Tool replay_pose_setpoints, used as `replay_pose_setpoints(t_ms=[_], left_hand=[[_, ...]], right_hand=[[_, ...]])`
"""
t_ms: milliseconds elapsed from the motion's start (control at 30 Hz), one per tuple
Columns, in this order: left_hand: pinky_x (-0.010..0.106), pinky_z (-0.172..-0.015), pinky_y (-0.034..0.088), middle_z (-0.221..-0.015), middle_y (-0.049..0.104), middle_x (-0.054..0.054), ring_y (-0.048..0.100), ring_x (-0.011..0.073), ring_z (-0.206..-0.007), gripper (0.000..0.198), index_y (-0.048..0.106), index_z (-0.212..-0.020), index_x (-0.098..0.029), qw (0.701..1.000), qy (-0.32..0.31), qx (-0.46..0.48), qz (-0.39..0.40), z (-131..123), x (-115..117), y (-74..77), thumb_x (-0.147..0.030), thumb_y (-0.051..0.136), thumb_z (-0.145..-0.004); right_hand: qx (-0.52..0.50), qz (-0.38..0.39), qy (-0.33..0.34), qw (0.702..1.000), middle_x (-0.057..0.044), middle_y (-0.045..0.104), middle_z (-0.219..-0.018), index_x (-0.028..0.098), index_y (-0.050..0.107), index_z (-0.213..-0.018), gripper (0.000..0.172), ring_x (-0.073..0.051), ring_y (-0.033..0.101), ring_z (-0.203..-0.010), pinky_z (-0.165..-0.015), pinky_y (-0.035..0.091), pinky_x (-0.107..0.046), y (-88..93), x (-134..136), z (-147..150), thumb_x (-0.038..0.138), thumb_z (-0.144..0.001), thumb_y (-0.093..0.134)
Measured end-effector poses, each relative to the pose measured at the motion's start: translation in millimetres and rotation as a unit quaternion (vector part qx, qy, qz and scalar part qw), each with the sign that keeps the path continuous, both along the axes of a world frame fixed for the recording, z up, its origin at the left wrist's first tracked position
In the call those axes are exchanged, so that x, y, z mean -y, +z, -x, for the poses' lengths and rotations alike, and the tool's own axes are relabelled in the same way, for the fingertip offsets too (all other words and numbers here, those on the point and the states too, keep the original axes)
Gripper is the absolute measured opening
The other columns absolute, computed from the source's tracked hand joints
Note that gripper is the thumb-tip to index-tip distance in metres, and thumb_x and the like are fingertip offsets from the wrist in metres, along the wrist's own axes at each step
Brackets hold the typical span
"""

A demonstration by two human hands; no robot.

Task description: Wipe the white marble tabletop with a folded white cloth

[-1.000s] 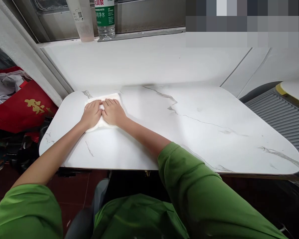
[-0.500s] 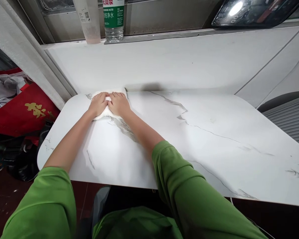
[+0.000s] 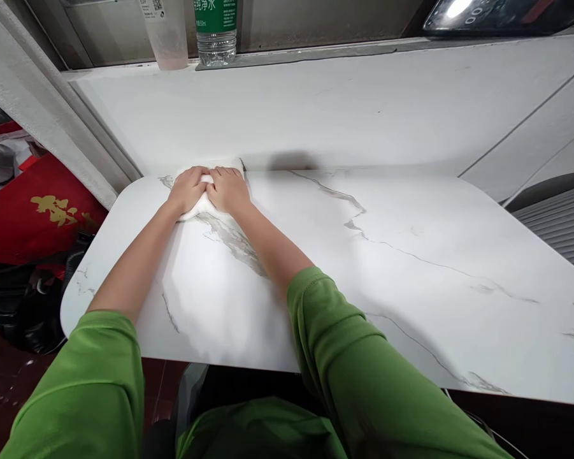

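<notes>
A folded white cloth (image 3: 205,206) lies on the marbled white tabletop (image 3: 411,217), up against its back edge near the left corner. My left hand (image 3: 187,190) bears down on the cloth's left part, fingers curled over it. Beside it, thumbs nearly touching, my right hand (image 3: 228,189) presses on the cloth's right part with its fingers bent forward. Both arms reach out in rolled green sleeves. Much of the cloth is covered by the hands.
On the ledge behind stand a water bottle (image 3: 216,44) with a green label and a translucent cup (image 3: 171,41). A dark glossy panel (image 3: 501,16) sits at upper right. Left of the table is a red bag (image 3: 38,204); a grey ribbed object (image 3: 564,220) is at right.
The view has tipped slightly downward, so the ledge items sit higher in the picture. My hands stay on the cloth at the back edge, with little visible shift.
</notes>
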State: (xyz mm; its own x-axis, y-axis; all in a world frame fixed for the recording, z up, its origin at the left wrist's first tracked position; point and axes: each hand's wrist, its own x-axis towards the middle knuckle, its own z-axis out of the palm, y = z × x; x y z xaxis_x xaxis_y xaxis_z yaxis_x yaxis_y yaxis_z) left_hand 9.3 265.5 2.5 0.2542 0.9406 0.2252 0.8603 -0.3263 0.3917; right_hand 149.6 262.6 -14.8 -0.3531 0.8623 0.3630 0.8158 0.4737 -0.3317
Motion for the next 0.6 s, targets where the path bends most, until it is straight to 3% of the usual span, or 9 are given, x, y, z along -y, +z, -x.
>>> replay_pose_setpoints(t_ms=[600], left_hand=[[0.045, -0.109, 0.036, -0.128, 0.063, 0.008, 0.052, 0.0297, -0.124, 0.041, 0.06, -0.118, -0.021, 1.0, 0.002, 0.018, -0.006, -1, -17, -3.7, -0.022, 0.042, -0.081]], right_hand=[[-0.019, -0.007, -0.014, 1.0, -0.018, 0.061, -0.131, 0.006, 0.06, -0.124, 0.04, -0.031, 0.052, -0.125, -0.111, 0.03, -0.045, -3.5, -14, 1, 0.017, -0.094, 0.035]])
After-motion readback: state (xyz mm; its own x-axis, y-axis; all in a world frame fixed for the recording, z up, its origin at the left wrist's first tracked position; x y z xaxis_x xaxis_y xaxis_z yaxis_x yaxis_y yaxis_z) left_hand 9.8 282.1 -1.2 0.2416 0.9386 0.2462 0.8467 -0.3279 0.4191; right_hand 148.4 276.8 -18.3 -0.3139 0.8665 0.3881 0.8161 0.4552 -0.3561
